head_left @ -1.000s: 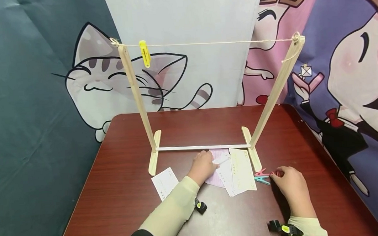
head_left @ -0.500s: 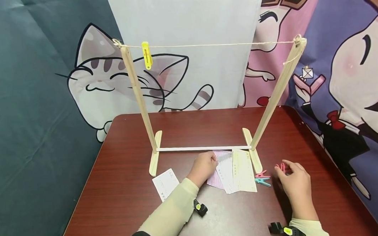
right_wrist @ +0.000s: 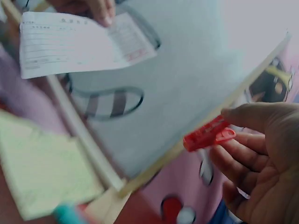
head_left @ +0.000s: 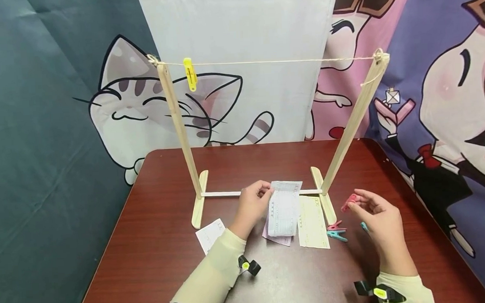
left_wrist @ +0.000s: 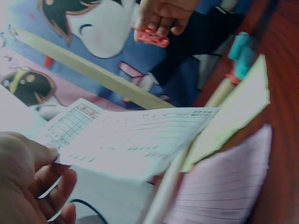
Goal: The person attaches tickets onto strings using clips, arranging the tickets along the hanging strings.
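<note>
My left hand (head_left: 253, 205) pinches a white printed form (head_left: 284, 209) near its upper left corner, lifted over the table. The left wrist view shows thumb and fingers on the edge of the white form (left_wrist: 126, 135), which bends slightly. My right hand (head_left: 380, 224) holds a red clothespin (head_left: 349, 202) between thumb and fingertips; in the right wrist view the red clothespin (right_wrist: 210, 134) points away from the palm. Under the raised form lies a pink slip (head_left: 277, 239), partly hidden. A yellow slip (head_left: 313, 223) lies to its right.
A wooden stand with a string (head_left: 262, 61) between two posts rises from the table (head_left: 157, 247). A yellow clothespin (head_left: 190, 74) hangs at the string's left. Another pink clothespin (head_left: 334, 226) and a blue clothespin (head_left: 337, 235) lie by the right foot. One more white slip (head_left: 210, 234) lies left.
My left hand has lifted the white form from the pile of slips. My right hand has raised the red clothespin up from the table, uncovering a bit of blue beneath it.
</note>
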{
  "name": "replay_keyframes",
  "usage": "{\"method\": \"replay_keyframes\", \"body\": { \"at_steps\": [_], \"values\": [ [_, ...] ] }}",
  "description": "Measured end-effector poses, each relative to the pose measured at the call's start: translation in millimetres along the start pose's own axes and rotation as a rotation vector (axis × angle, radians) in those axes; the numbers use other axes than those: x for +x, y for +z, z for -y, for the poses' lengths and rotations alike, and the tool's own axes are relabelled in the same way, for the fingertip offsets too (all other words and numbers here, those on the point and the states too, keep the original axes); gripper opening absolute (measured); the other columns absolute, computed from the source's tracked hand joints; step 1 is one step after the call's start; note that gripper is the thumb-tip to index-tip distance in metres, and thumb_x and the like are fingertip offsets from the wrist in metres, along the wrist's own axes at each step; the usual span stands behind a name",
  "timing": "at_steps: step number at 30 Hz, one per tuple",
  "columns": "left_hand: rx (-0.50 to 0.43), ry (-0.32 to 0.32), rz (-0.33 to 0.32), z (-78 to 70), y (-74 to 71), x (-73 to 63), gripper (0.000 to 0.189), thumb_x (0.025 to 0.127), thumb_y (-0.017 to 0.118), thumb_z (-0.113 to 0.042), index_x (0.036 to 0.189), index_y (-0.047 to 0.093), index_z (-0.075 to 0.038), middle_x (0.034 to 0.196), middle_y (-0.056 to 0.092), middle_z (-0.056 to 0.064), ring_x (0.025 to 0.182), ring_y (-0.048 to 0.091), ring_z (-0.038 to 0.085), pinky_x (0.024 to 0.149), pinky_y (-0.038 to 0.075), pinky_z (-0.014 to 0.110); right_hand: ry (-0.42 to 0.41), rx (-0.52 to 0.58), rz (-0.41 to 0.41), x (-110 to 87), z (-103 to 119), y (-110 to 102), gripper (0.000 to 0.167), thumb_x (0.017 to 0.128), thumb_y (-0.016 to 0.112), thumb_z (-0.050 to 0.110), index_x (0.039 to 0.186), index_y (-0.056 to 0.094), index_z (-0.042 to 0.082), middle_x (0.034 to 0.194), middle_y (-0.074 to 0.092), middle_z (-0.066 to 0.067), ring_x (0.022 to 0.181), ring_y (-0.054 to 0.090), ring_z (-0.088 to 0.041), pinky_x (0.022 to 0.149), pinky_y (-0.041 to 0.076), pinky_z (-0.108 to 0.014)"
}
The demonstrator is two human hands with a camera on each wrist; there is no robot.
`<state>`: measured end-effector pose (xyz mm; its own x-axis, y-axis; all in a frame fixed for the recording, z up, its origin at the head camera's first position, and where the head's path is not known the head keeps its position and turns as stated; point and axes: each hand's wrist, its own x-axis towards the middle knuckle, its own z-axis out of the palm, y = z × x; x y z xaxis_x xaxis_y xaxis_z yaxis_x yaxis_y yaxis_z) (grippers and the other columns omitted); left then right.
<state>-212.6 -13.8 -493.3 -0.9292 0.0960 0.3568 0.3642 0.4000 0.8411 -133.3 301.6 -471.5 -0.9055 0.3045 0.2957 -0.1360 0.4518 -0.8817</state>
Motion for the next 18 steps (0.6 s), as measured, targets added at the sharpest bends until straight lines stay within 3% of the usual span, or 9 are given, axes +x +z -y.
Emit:
{"method": "replay_keyframes", "body": {
  "at_steps": [6, 10, 18],
  "values": [
    [-0.126, 0.038, -0.121, -28.8, -37.3, 19.7, 0.006, 0.095, 0.074, -0.010, 0.097, 0.077, -0.006, 0.082, 0.071, 0.000, 0.070, 0.061, 0.012, 0.063, 0.054, 0.026, -0.183, 0.120, 0.166, 22.5, 61, -1, 0.032, 0.085, 0.081, -0.006, 0.116, 0.072, -0.005, 0.089, 0.075, 0.001, 0.079, 0.069, -0.008, 0.068, 0.054, -0.015],
    [-0.160, 0.090, -0.226, -49.4, -67.5, 45.4, 0.008, 0.096, 0.074, -0.012, 0.099, 0.078, -0.007, 0.082, 0.071, 0.001, 0.071, 0.061, 0.014, 0.062, 0.054, 0.026, -0.306, 0.201, 0.241, 41.7, 104, 8, 0.031, 0.085, 0.080, -0.009, 0.114, 0.073, -0.005, 0.094, 0.076, -0.009, 0.084, 0.073, -0.014, 0.073, 0.057, -0.019],
    [-0.256, 0.187, -0.395, -88.9, -120.2, 94.3, 0.014, 0.096, 0.075, -0.017, 0.099, 0.079, -0.003, 0.078, 0.068, 0.001, 0.067, 0.055, 0.013, 0.058, 0.045, 0.023, -0.519, 0.431, 0.326, 82.5, 186, 43, 0.025, 0.083, 0.076, -0.017, 0.107, 0.074, -0.008, 0.092, 0.075, -0.023, 0.080, 0.076, -0.020, 0.058, 0.051, -0.022]
  ]
}}
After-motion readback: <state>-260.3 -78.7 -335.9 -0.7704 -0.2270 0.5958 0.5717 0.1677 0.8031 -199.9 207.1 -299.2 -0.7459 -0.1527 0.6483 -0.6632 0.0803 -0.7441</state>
